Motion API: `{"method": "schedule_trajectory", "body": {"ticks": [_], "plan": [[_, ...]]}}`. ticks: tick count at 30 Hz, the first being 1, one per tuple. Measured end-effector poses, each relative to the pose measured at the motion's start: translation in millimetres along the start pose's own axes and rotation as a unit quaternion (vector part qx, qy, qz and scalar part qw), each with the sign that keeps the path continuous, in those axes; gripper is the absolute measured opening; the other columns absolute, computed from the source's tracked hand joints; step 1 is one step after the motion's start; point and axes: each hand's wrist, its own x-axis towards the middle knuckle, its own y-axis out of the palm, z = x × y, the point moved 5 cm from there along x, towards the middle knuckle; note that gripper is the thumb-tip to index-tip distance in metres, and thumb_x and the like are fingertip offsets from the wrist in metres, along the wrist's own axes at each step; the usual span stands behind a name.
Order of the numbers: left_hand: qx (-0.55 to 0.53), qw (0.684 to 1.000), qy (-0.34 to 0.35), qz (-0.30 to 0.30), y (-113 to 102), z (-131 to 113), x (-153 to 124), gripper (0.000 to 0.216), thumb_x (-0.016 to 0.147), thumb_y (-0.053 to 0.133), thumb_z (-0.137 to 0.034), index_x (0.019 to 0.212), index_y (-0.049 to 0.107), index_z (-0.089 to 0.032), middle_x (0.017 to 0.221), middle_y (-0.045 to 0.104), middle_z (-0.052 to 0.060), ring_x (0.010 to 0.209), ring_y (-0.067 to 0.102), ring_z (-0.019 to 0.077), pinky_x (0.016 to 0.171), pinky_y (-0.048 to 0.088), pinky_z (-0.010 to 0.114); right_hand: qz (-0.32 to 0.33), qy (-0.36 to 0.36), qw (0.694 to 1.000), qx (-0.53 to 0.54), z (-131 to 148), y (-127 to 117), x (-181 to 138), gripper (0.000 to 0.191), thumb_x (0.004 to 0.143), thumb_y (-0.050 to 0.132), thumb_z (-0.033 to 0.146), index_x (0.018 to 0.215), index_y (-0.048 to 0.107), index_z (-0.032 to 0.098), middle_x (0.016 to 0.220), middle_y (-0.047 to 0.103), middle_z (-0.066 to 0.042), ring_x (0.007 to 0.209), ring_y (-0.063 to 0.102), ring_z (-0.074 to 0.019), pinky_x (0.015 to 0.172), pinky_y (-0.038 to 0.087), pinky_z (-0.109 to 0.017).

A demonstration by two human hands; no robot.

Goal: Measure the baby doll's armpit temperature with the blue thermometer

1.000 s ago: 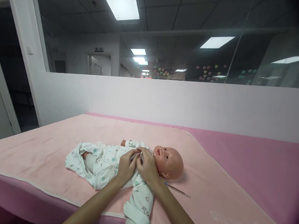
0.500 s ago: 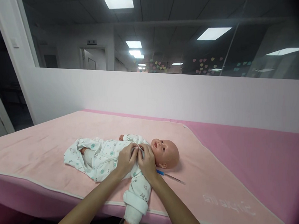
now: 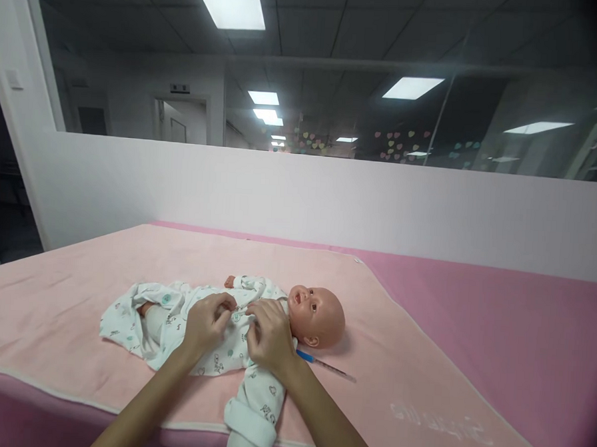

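A baby doll (image 3: 318,316) lies on its back, head to the right, in a white romper (image 3: 234,353) with small green and dark prints. Above the doll's belly, my left hand (image 3: 207,325) has bent fingers, the thumb a little apart from them. My right hand (image 3: 271,334) rests over the upper chest near the neck, its thumb spread from the fingers. I see nothing clearly held in either hand. Between them the romper's front shows. One doll sleeve, with a turned-back cuff (image 3: 250,426), reaches toward me.
A thermometer-like stick with a blue end (image 3: 305,356) lies beside the doll's head. Under everything is a peach blanket (image 3: 411,363) over a pink mat (image 3: 513,321). A white half wall (image 3: 304,197) with glass above stands behind.
My hands have moved apart; before, their fingertips met in a pinch on the romper near the neck. My left hand has shifted toward the belly. The camera view has shifted slightly.
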Motion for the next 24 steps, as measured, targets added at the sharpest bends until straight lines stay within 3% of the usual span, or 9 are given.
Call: {"method": "schedule_trajectory", "body": {"ticks": [4,9,18,24], "plan": [[0.045,0.996,0.075,0.034,3.9,-8.9,-3.6,0.014,0.064,0.041,-0.015,0.07,0.053,-0.019,0.072,0.058,0.002,0.071,0.052,0.0164,0.068,0.041,0.028,0.041,0.003,0.999,-0.027,1.3,9.2,1.8,0.014,0.073,0.048,0.014,0.085,0.055,0.018,0.085,0.06,-0.005,0.082,0.052,-0.0174,0.076,0.041,-0.032],[0.017,0.995,0.091,0.03,5.9,-16.3,-7.5,0.01,0.067,0.041,-0.015,0.07,0.05,-0.019,0.071,0.056,0.002,0.069,0.049,0.0159,0.066,0.04,0.028,0.025,0.016,0.999,-0.024,-0.6,8.8,1.6,0.007,0.076,0.052,0.017,0.081,0.056,0.019,0.084,0.06,-0.004,0.083,0.052,-0.0162,0.076,0.04,-0.03],[-0.008,0.997,0.077,-0.011,1.7,-17.3,-12.2,0.008,0.074,0.043,-0.018,0.069,0.049,-0.018,0.066,0.054,0.001,0.063,0.05,0.0123,0.062,0.04,0.025,0.026,0.009,0.999,-0.037,1.9,7.9,1.9,0.007,0.08,0.05,0.018,0.078,0.057,0.019,0.081,0.061,-0.003,0.079,0.052,-0.0152,0.073,0.039,-0.03],[-0.129,0.99,0.038,-0.037,0.1,-13.8,-14.3,0.007,0.078,0.045,-0.023,0.082,0.047,-0.018,0.075,0.055,0.002,0.072,0.055,0.012,0.061,0.045,0.022,0.004,0.002,0.998,-0.059,6.8,6.3,2.1,0.004,0.078,0.053,0.02,0.078,0.057,0.02,0.085,0.061,-0.003,0.082,0.052,-0.016,0.075,0.039,-0.031]]}}
